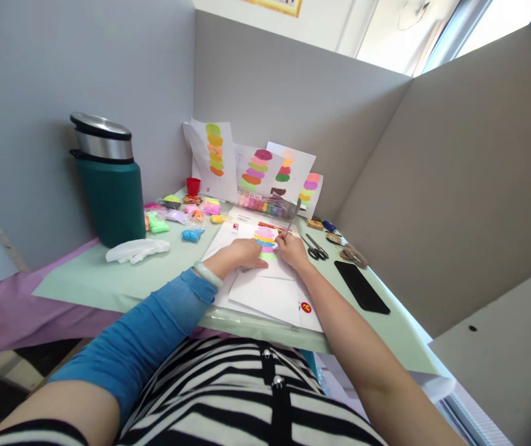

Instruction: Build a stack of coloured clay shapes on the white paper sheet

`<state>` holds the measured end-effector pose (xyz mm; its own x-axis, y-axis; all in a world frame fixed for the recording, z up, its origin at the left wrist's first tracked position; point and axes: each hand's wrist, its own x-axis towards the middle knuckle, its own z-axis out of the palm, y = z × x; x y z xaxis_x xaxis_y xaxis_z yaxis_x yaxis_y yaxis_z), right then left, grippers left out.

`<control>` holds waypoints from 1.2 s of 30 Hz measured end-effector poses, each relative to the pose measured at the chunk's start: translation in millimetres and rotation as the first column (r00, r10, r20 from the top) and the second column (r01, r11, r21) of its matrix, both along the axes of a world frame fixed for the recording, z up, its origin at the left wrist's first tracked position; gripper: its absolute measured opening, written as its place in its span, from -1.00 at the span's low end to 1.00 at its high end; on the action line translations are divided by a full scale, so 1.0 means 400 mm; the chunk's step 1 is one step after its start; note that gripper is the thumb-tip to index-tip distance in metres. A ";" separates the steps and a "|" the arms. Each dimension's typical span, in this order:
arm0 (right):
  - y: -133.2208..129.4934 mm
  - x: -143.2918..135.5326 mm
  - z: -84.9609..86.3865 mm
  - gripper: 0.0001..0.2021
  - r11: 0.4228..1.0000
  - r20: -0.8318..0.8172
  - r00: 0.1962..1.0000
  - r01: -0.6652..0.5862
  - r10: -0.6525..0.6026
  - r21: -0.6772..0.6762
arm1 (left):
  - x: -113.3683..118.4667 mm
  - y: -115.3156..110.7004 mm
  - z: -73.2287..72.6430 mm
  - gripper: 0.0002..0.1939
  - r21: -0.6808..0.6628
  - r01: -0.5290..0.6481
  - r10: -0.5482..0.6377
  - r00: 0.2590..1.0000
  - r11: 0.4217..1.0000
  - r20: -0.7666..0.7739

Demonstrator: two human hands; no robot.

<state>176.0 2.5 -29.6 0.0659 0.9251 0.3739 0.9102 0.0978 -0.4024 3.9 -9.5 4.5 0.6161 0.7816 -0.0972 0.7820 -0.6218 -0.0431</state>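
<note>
Both hands (247, 251) flank the colored bands (265, 236) on white paper (275, 267).

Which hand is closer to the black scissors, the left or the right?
Right. The right hand is just beside the black scissors. The left hand is farther away, on the other side of the right hand from them.

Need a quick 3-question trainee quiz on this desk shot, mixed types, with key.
1. Which hand holds the utensil?
2. True or false: the phone lies nearer the wearer than the scissors do.
3. The left hand touches: A) the bottle, B) the painted sheet, C) the red cup.

Key: 1. The right hand. 2. True. 3. B.
</note>
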 end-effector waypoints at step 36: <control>0.007 0.000 -0.006 -0.77 0.998 -0.010 0.999 -0.053 0.052 -0.017 | -0.001 0.003 -0.003 -0.42 -0.006 -0.015 0.015 1.000 1.000 0.018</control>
<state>176.0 5.1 -32.2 0.0206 0.9339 0.3569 0.9001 0.1381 -0.4133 3.5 -8.3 3.4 0.6059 0.7903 -0.0914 0.7919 -0.6101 -0.0252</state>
